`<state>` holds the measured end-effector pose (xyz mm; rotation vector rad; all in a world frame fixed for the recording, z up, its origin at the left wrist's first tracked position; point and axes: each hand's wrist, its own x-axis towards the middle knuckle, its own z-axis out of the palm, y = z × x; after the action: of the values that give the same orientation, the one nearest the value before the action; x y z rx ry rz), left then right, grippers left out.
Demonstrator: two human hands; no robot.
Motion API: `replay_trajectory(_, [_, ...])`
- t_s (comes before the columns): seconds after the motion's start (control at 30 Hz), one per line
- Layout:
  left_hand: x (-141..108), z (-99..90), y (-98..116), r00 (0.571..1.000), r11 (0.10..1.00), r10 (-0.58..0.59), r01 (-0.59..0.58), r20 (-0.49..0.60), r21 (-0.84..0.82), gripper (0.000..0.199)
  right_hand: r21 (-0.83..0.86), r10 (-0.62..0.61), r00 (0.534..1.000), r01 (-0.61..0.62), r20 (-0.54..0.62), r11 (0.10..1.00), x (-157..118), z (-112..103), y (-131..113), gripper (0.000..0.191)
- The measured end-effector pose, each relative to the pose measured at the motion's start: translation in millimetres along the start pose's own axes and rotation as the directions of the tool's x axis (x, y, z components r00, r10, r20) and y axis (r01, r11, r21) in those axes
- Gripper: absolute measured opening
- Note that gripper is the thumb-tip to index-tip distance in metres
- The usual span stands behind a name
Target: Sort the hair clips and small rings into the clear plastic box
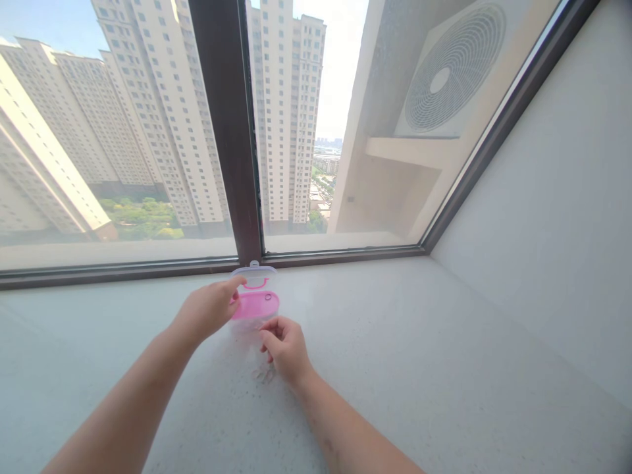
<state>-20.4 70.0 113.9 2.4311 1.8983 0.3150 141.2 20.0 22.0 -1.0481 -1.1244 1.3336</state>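
Observation:
A small pink box [249,305] stands close to the window with its clear lid [261,272] tipped back. A pink handle [257,285] shows on the lid. My left hand [212,307] is closed at the box's left side, index finger by the lid and thumb at the pink rim. One small dark ring [268,297] shows at the right end of the pink part. In front of the box, my right hand [285,345] has thumb and index finger pinched; what is between them is too small to make out. Several small clear ring-like pieces [264,374] lie just below that hand.
The pale speckled sill [419,368] runs beneath both arms. A dark window frame [237,145] rises behind the box, and a white wall [553,217] bounds the right side. Beyond the glass are tall buildings [143,85] and an air-conditioner unit [444,76].

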Motion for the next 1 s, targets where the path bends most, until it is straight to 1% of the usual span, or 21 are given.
replay_trajectory(0.2, [2.2, -2.1, -1.5, 0.999, 0.999, -0.039, 0.040, 0.020, -0.027, 0.042, 0.005, 0.006, 1.000, -0.006, 0.000, 1.000, -0.1, 0.4, -1.5, 0.012])
replay_trajectory(0.43, [3.2, -2.0, -7.1, 0.999, 0.998, -0.027, 0.028, 0.040, -0.050, 0.041, 0.014, 0.008, 1.000, -0.008, 0.002, 1.000, -0.4, 0.0, -2.6, 0.012])
replay_trajectory(0.6, [1.6, -2.2, -6.3, 0.999, 0.998, -0.019, 0.022, 0.043, -0.057, 0.041, 0.012, 0.006, 1.000, -0.006, 0.005, 1.000, -0.4, 0.1, -0.2, 0.012])
replay_trajectory(0.7, [-0.4, -5.6, -4.7, 0.999, 0.998, -0.023, 0.025, 0.032, -0.058, 0.041, 0.019, 0.008, 1.000, -0.008, 0.002, 1.000, 0.0, -0.1, -0.3, 0.012])
replay_trajectory(0.87, [-13.2, -18.1, 4.8, 0.998, 0.996, -0.037, 0.034, -0.046, -0.084, 0.031, 0.047, 0.003, 1.000, -0.003, -0.009, 0.999, 1.6, -1.6, 0.1, 0.012])
replay_trajectory(0.93, [-23.3, -20.5, 11.1, 0.999, 0.995, -0.014, 0.011, -0.031, -0.099, 0.022, 0.068, -0.004, 1.000, 0.005, -0.013, 0.998, 2.2, -2.5, 0.9, 0.012])
replay_trajectory(1.0, [-36.0, -17.3, 17.3, 0.999, 0.990, 0.035, -0.033, 0.013, -0.136, 0.018, 0.087, -0.010, 1.000, 0.011, -0.019, 0.996, 2.4, -3.4, 1.1, 0.013])
